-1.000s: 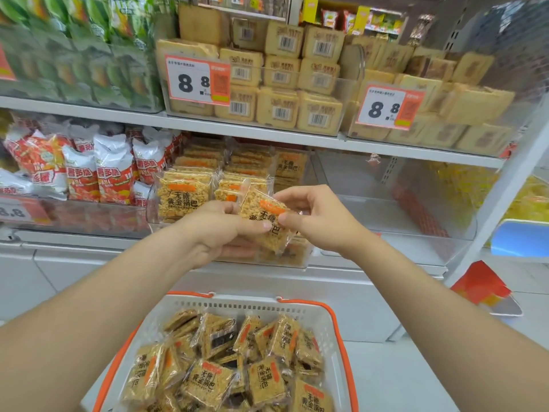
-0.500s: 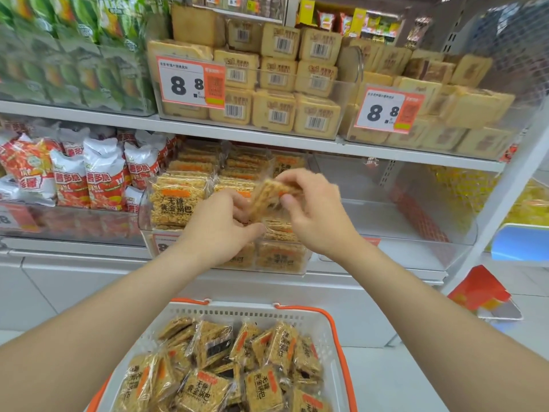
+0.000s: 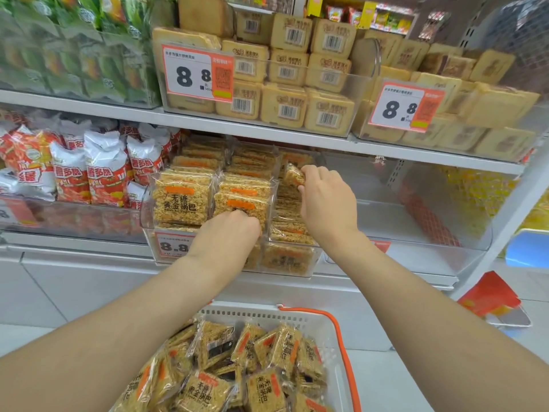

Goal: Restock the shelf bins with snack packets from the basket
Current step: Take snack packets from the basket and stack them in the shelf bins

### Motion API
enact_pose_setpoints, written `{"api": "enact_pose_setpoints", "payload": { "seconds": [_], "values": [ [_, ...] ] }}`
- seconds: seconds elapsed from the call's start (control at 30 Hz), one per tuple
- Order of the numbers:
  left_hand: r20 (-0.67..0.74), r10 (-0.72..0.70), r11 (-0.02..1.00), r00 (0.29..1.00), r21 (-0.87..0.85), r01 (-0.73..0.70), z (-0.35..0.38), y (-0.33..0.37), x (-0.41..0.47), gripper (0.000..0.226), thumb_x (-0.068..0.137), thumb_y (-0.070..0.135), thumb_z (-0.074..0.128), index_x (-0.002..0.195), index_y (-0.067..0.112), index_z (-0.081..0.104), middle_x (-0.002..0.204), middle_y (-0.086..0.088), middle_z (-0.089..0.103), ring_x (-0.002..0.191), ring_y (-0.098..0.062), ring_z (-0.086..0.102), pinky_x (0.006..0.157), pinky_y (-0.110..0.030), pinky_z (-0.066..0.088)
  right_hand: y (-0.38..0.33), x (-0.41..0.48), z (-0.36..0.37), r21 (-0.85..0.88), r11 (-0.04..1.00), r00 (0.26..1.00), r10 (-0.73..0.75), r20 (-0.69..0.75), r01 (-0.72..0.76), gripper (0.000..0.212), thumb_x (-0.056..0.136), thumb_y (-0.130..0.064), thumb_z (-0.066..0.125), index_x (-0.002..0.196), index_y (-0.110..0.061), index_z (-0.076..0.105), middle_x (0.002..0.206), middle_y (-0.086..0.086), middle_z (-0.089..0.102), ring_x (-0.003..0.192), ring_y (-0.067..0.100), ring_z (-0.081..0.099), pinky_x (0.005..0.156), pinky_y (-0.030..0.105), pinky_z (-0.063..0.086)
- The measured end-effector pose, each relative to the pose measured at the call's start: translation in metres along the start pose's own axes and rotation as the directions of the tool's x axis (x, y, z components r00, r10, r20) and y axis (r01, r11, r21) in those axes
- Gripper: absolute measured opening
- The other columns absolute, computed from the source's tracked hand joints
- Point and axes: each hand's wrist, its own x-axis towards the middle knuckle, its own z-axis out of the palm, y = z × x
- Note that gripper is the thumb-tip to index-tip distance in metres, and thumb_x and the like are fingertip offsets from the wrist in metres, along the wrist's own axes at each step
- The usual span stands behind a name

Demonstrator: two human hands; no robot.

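A clear shelf bin [image 3: 148,215] on the middle shelf holds rows of golden rice-cracker packets with orange labels. My right hand [image 3: 326,203] pinches one such snack packet [image 3: 294,174] and holds it over the bin's right-hand stack. My left hand [image 3: 228,233] rests against the upright packets [image 3: 242,203] in the bin's middle row, its fingers hidden behind the hand. Below, a white basket with an orange rim [image 3: 341,346] holds several more of the same packets [image 3: 267,367].
Red-and-white snack bags [image 3: 89,173] fill the bin to the left. An almost bare clear bin [image 3: 416,221] stands to the right. The shelf above carries beige boxed snacks [image 3: 285,105] and two price tags. A red item [image 3: 490,295] lies on the floor at right.
Both hands moved forward from in front of the bin to it. The packet, earlier held by both, is now held by the right hand alone; the left hand went to the middle row.
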Motion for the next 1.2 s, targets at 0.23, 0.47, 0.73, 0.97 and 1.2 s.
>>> {"api": "enact_pose_setpoints", "payload": {
  "seconds": [0.23, 0.47, 0.73, 0.97, 1.2],
  "values": [
    [0.066, -0.044, 0.999, 0.997, 0.007, 0.044, -0.011, 0.007, -0.004, 0.032, 0.088, -0.012, 0.068, 0.089, 0.017, 0.055, 0.093, -0.003, 0.061, 0.091, -0.028, 0.069, 0.067, -0.036, 0.050, -0.009, 0.022, 0.007, -0.114, 0.993, 0.999, -0.021, 0.038, 0.025, 0.032, 0.080, 0.007, 0.070, 0.105, -0.009, 0.059, 0.098, 0.012, 0.067, 0.092, 0.035, 0.059, 0.071, 0.039, 0.039],
    [0.130, 0.024, 0.998, 0.991, 0.046, -0.030, -0.023, 0.001, 0.003, 0.023, 0.096, 0.012, 0.076, 0.087, 0.019, 0.056, 0.076, 0.002, 0.048, 0.079, -0.028, 0.061, 0.066, -0.037, 0.051, -0.009, 0.044, 0.011, -0.222, 0.975, 0.980, 0.060, 0.188, -0.017, 0.033, 0.090, 0.001, 0.063, 0.121, -0.009, 0.060, 0.115, 0.015, 0.071, 0.115, 0.040, 0.060, 0.093, 0.045, 0.045],
    [-0.482, 0.173, 0.984, 0.859, 0.046, -0.172, -0.024, 0.001, 0.007, 0.032, 0.091, 0.042, 0.065, 0.085, 0.020, 0.043, 0.084, 0.002, 0.047, 0.077, -0.021, 0.045, 0.059, -0.036, 0.043, -0.015, 0.060, 0.031, -0.318, 0.947, 0.993, 0.083, 0.083, -0.052, 0.025, 0.076, -0.009, 0.073, 0.101, -0.008, 0.076, 0.088, 0.014, 0.073, 0.107, 0.040, 0.062, 0.099, 0.047, 0.046],
    [-0.141, 0.008, 0.981, 0.990, 0.194, 0.020, 0.004, -0.011, 0.025, 0.089, 0.097, 0.071, 0.019, 0.164, 0.012, 0.022, 0.167, -0.019, 0.032, 0.153, -0.042, 0.032, 0.124, -0.060, 0.023, -0.014, 0.069, 0.052, -0.336, 0.941, 0.999, 0.053, 0.006, -0.048, 0.033, 0.062, -0.012, 0.080, 0.094, -0.010, 0.077, 0.074, 0.008, 0.072, 0.085, 0.034, 0.069, 0.090, 0.046, 0.055],
    [-0.130, 0.029, 0.973, 0.991, 0.231, 0.002, 0.006, -0.015, 0.031, 0.087, 0.096, 0.072, 0.024, 0.158, 0.011, 0.030, 0.160, -0.021, 0.044, 0.145, -0.042, 0.044, 0.121, -0.060, 0.027, -0.011, 0.080, 0.061, -0.296, 0.955, 0.942, 0.115, 0.314, -0.018, 0.040, 0.103, -0.019, 0.046, 0.142, -0.011, 0.051, 0.144, 0.019, 0.054, 0.138, 0.042, 0.041, 0.114, 0.052, 0.031]
  ]
}}
